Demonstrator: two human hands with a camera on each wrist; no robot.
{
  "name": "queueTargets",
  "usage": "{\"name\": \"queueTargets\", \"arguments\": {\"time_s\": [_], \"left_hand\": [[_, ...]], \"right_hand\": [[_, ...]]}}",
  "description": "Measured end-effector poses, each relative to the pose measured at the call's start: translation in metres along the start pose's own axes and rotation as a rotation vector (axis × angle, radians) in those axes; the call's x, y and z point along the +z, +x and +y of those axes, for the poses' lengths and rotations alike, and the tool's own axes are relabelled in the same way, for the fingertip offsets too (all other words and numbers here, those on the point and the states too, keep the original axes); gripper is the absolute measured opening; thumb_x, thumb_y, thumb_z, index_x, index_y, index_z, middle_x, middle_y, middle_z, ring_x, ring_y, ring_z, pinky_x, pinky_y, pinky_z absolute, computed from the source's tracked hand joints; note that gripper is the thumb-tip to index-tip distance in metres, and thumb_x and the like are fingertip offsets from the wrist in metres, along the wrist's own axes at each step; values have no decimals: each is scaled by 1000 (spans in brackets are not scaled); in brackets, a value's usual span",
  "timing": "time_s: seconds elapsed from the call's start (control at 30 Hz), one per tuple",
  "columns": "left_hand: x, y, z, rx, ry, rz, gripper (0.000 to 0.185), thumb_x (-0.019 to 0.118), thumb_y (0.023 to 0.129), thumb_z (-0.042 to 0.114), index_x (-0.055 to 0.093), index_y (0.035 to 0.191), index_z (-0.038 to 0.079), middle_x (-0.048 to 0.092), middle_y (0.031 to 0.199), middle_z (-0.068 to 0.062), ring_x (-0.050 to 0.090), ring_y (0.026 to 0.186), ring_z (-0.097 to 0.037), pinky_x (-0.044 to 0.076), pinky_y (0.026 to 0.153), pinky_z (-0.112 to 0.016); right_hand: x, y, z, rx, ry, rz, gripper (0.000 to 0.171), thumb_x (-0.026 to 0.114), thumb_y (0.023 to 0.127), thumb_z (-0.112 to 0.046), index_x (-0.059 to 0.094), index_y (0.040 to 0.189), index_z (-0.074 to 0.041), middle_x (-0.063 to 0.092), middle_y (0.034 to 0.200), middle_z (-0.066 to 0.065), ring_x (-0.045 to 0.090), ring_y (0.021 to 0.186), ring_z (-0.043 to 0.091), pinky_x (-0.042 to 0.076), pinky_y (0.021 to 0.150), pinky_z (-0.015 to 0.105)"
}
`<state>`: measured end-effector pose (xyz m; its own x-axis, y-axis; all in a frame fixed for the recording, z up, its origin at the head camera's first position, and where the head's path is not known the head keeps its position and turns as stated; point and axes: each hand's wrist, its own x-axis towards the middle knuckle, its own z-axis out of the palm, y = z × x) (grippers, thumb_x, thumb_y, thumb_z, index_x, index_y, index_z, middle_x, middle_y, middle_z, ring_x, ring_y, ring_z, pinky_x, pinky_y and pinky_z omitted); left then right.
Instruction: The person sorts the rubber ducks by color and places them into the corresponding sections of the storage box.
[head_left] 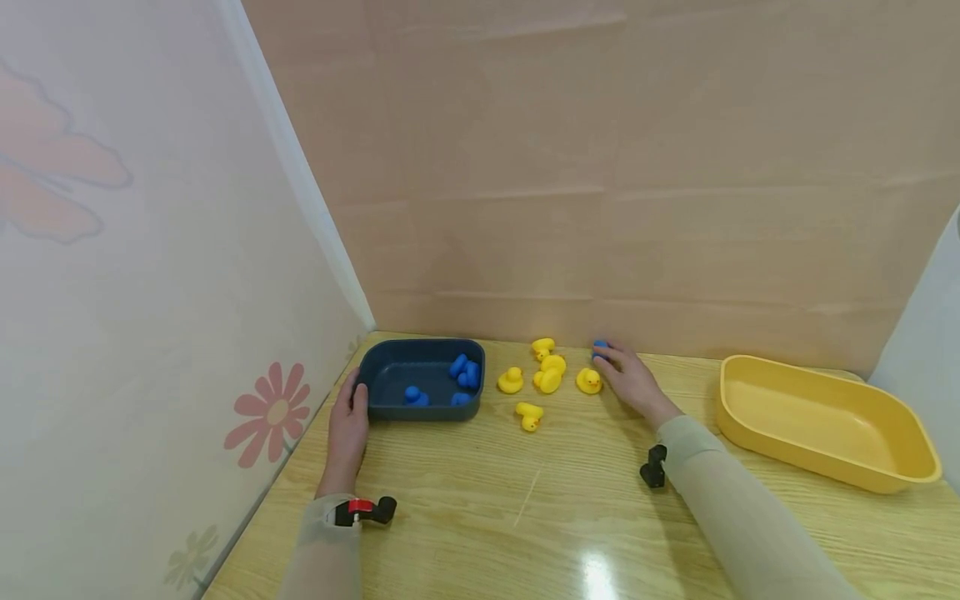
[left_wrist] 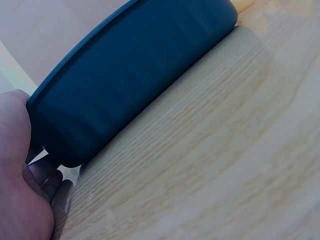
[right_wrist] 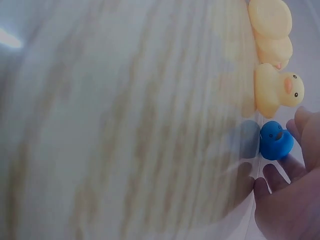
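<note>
Two hands are down on the worktop (head_left: 570,500), and what I watch is the blue duck (head_left: 600,347) at the far edge of the scatter: it lies just past my right hand (head_left: 633,383), at its fingertips, and well apart from my left. From the right wrist view the duck sits upright with my fingers (right_wrist: 280,175) spread loosely around it, close but not yet closed on it; whether they touch, I cannot tell. My left hand (head_left: 348,421) curls against the near-left corner of the dark blue tray (head_left: 375,404), steadying it; several blue ducks lie inside. Yellow ducks (head_left: 550,375) cluster between tray and right hand. The yellow tray (head_left: 825,454) stands far right.
</note>
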<state>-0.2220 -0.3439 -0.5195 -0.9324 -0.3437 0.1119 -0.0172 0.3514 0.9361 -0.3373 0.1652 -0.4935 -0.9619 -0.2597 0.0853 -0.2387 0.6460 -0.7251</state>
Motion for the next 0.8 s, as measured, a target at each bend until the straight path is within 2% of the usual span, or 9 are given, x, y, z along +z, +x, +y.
{"name": "queueTargets", "arguments": {"time_s": [0.47, 0.67, 0.8], "left_hand": [[0, 0, -2, 13, 20, 2, 62, 39, 120, 50, 31, 177, 25, 28, 180, -8, 25, 166, -36, 22, 133, -60], [0, -1, -2, 11, 18, -8, 63, 38, 120, 52, 29, 177, 27, 27, 181, -6, 25, 166, -36, 22, 133, -60], [0, 0, -1, 10, 18, -7, 63, 38, 120, 52, 30, 177, 27, 27, 181, -6, 25, 166, -37, 22, 133, -61]], "right_hand": [[3, -1, 2, -11, -20, 11, 52, 54, 119, -22, 49, 160, 9, 28, 172, 36, 24, 158, 59, 23, 127, 74], [5, 1, 6, -49, 20, 79, 45, 62, 115, -13, 55, 152, 10, 43, 161, 35, 44, 147, 56, 35, 123, 70], [6, 1, 8, -29, 52, 106, 43, 67, 111, -9, 56, 148, 12, 48, 155, 34, 51, 141, 53, 41, 121, 65]]}}
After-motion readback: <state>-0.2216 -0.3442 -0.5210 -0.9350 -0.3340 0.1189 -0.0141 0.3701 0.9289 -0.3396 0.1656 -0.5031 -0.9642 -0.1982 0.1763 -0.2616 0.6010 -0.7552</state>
